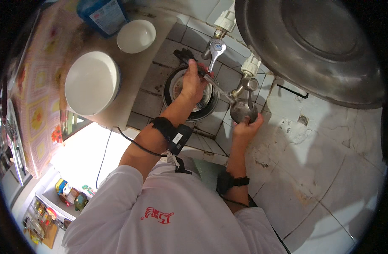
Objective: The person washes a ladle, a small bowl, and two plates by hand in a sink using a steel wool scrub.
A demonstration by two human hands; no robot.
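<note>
A metal ladle point(241, 111) spans between my hands over a tiled sink point(146, 98). My left hand point(193, 84) is closed around its handle, near a dark end piece point(184, 55) that sticks out past my fingers. My right hand point(248, 128) cups the ladle's bowl from below, thumb against the rim. The bowl sits right under a metal tap point(249, 84); whether water runs there I cannot tell. Beneath my left hand, a dark round pan point(165, 92) stands in the sink with a light, soiled dish point(178, 83) inside, partly hidden by my forearm.
A second tap point(217, 47) with a lever juts from the wall. On the left ledge point(130, 82) stand a large white bowl point(91, 83), a small white bowl point(137, 36) and a blue container point(102, 16). A big metal basin point(311, 47) leans at upper right, over a black hook point(292, 91).
</note>
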